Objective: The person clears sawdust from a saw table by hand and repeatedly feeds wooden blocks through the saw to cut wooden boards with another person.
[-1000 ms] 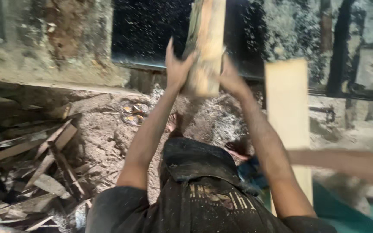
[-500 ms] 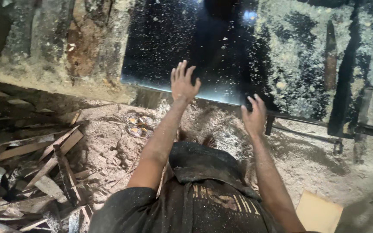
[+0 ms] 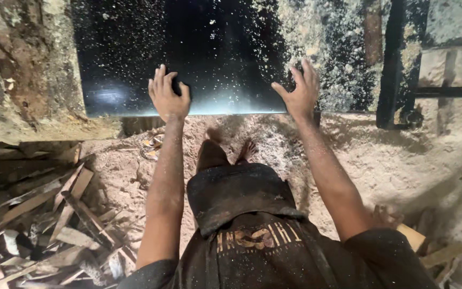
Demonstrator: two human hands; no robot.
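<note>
My left hand [image 3: 168,95] is raised in front of me with its fingers spread, resting against or just before the lower edge of a dark, shiny machine panel [image 3: 199,48] speckled with sawdust. My right hand [image 3: 299,90] is also up and open, fingers apart, near the panel's right lower corner. Neither hand holds anything. Below them my bare feet [image 3: 230,150] stand on a heap of sawdust [image 3: 380,160], and a dark apron [image 3: 241,198] hangs over my lap.
A pile of wood offcuts and slats [image 3: 44,208] lies at the lower left. A dusty machine body [image 3: 22,69] stands at the left. A black metal frame [image 3: 397,69] rises at the right. A small wooden block [image 3: 414,236] sits at the lower right.
A second ago both hands gripped a wooden plank held upright. The plank is gone from my hands, which have lowered and spread apart, open, in front of the dark panel.
</note>
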